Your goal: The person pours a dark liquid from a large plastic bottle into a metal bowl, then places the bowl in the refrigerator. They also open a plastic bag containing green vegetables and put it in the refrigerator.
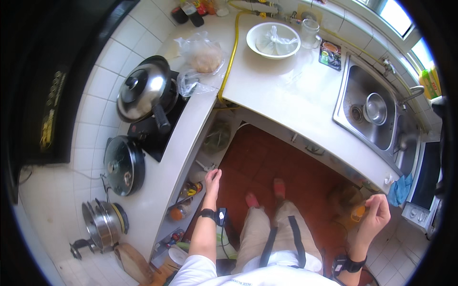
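My left hand (213, 180) hangs in the air beside the left counter's front edge, above the open shelves. Its fingers are loosely bent, with nothing seen in them. Raised at the lower right, my right hand (377, 211) is loosely curled, and no object shows in it. It is nearest to a blue cloth (399, 190) at the counter's end, but apart from it. Before me on the counter (282, 91) stand a white bowl (253, 47) with a tied plastic bag (273, 42) in it, a glass mug (310, 34) and a clear bag with a pale brown lump (205, 59).
A lidded wok (141, 93) sits on the black cooktop (154, 143), its handle pointing towards me. Nearby are a glass-lidded electric pan (123, 166) and a steel pot (102, 223). The sink (352, 80) holds a metal bowl (375, 109). A yellow hose (232, 53) crosses the counter.
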`<state>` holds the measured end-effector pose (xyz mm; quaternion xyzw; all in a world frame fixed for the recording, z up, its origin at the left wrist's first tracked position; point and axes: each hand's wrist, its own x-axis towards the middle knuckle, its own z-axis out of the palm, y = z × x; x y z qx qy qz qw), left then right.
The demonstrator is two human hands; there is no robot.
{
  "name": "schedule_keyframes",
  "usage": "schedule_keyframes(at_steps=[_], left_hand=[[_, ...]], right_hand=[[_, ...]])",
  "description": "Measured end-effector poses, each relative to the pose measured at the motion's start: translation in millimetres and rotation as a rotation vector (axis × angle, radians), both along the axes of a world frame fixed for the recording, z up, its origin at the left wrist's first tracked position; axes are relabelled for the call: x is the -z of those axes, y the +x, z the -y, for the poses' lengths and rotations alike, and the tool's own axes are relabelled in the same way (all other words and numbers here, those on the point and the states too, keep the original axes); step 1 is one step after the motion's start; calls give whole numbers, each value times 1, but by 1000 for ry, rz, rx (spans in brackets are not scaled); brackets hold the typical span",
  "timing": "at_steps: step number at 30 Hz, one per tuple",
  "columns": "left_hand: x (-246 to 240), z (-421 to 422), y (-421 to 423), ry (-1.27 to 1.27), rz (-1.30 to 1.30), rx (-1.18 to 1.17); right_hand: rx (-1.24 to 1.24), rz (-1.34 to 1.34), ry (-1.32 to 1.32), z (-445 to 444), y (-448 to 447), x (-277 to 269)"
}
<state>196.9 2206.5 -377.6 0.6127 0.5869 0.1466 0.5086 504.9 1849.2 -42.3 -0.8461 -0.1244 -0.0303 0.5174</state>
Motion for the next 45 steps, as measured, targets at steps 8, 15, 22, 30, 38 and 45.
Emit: schedule_keyframes(at_steps=[8, 15, 22, 30, 38, 45], left_hand=[[129, -98, 63, -93, -323, 149], [297, -168, 66, -181, -176, 214], [371, -196, 79, -172, -207, 323], [363, -194, 20, -262, -16, -232], [237, -171, 48, -582, 101, -513], [139, -113, 40, -503, 306, -343]], right_hand=[[242, 22, -95, -52, -15, 49], [338, 9, -194, -71, -21, 120], [293, -67, -277, -80, -15, 163], [246, -56, -255, -96, -4, 148], [241, -69, -280, -104, -11, 131], [29, -265, -369, -124, -3, 116]])
